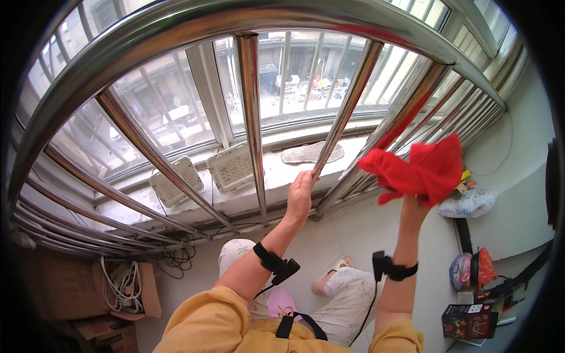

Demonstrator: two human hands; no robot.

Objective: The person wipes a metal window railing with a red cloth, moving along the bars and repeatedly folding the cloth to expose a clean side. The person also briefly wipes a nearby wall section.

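My left hand (pixel 301 194) is wrapped around a thin upright bar (pixel 344 110) of a stainless-steel railing. A red cloth (pixel 415 170) is bunched over my right hand (pixel 416 202), whose fingers it mostly hides. The cloth hangs in front of the railing's right part; whether it touches the bars I cannot tell. Behind it stands a thicker post (pixel 410 101), with red reflected in its metal. The broad curved top rail (pixel 282 20) runs across the view above both hands.
Beyond the bars, two shallow plastic trays (pixel 229 170) (pixel 177 182) and an insole (pixel 312 152) lie on the window ledge. Left on the floor are black cables (pixel 176 260) and a cardboard box (pixel 148 287) holding a white cord. Plastic bags (pixel 468 203) and a printed box (pixel 470 321) are at right.
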